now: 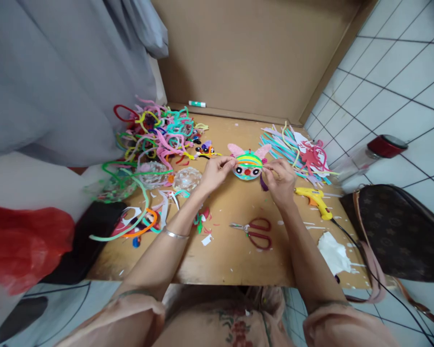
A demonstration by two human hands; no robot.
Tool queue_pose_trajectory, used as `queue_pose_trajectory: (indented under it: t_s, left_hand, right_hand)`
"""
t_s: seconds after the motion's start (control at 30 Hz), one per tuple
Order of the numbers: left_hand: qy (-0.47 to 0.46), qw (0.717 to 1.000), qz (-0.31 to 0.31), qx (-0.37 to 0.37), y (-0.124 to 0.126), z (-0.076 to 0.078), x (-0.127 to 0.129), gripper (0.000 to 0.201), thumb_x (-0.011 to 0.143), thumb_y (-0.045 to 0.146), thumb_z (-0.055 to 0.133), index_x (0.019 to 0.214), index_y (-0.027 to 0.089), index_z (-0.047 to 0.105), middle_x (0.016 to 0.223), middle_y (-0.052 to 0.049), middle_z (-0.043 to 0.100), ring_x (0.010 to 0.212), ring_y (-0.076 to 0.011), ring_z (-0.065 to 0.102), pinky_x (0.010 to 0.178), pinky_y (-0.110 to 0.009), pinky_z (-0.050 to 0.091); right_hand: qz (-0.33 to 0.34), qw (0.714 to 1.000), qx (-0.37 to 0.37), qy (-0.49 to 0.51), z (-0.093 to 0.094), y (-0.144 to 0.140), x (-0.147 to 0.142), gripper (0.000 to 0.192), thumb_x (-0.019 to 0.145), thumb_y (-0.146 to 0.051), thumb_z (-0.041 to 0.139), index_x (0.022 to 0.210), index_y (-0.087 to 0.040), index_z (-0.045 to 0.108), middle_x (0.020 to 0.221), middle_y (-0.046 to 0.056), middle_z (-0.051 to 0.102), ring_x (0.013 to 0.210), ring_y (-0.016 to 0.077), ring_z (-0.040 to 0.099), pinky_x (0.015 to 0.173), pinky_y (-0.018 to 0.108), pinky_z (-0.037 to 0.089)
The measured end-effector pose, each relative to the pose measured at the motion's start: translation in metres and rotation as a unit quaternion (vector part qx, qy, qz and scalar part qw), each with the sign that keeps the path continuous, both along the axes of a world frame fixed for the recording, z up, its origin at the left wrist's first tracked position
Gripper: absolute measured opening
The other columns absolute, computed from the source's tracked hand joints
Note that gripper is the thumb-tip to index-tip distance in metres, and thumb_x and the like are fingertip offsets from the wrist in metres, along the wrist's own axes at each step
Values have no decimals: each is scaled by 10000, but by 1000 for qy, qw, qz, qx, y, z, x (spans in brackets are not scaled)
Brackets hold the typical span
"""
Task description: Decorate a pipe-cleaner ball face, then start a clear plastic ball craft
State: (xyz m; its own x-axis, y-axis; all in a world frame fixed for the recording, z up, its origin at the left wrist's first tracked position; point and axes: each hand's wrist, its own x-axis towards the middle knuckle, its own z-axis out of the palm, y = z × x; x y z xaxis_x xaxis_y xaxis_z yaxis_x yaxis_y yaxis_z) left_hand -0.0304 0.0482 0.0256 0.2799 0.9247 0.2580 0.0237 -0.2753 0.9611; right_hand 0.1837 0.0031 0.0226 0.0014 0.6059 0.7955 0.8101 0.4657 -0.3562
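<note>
Head view, only one: both hands meet at a round striped craft face (248,165) sitting on the wooden table (224,260), about mid-table toward the far side. Left hand (214,174) has fingers pinched together on the face's left edge, steadying it. Right hand (280,180) is closed in a pinch at the right edge, and a short purple piece (263,183) hangs just below its fingers (can't tell if it's a pipe cleaner stub or felt). The face has two eyes, a red mouth and pink ears (235,149) on top. I'd judge the step in hand is fixing or adjusting a trim piece on the right side of the face. Next move likely calls for keeping the left pinch steady while the right presses or threads the purple piece in place; if it needs glue, the yellow glue gun (314,198) lies just right of the right hand, cord trailing off the table edge. Red-handled scissors (255,231) lie near, between the forearms. Tangle of coloured pipe cleaners (155,135) far left, cut strips (292,149) far right, brown bag (398,231) at the right edge, white tissue (333,253) near the front corner
</note>
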Motion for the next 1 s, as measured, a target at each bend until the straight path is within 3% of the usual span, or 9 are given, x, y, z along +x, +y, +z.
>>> queue_pose_trajectory:
  t_s: [0.17,0.5,0.63,0.73,0.87,1.0]
  left_hand:
    - [10,999,-34,-5,-3,3,2,406,818,547,614,735,154,671,557,23,530,573,-110,474,562,-234,389]
    - [-5,998,-48,-28,-3,5,4,251,772,414,669,739,165,657,529,40,515,541,-101,464,555,-230,398]
    - [8,1000,-16,25,-3,0,6,236,831,382,602,728,171,626,573,34,524,546,-100,452,573,-238,394]
    - [70,989,48,124,-4,-6,8,232,881,330,532,750,168,634,660,3,588,609,-116,497,642,-254,413]
    - [123,960,102,229,-5,-10,9,229,909,283,487,819,165,662,792,-59,669,750,-152,581,770,-281,445]
    - [90,975,107,171,-6,-8,11,260,899,345,497,719,182,592,664,-11,580,633,-129,502,667,-269,408]
  right_hand:
    - [-19,999,8,-26,2,-3,-3,153,916,-237,595,828,-244,720,836,47,704,838,226,668,795,373,501]
    - [-7,999,-25,-26,5,-7,-8,159,903,-240,546,863,-219,698,907,72,723,893,230,661,828,377,454]
    - [2,993,-94,74,8,-9,-17,117,797,-252,564,704,-215,624,716,28,647,661,173,580,685,328,453]
    - [32,951,-195,240,8,-8,-24,116,718,-296,568,630,-219,568,537,-40,515,483,114,438,509,262,365]
    - [68,882,-267,382,8,-6,-29,155,645,-347,608,585,-213,557,441,-81,418,415,75,321,436,227,257]
    - [95,855,-279,427,12,-7,-28,140,601,-337,628,588,-207,577,436,-77,433,413,71,323,431,224,241]
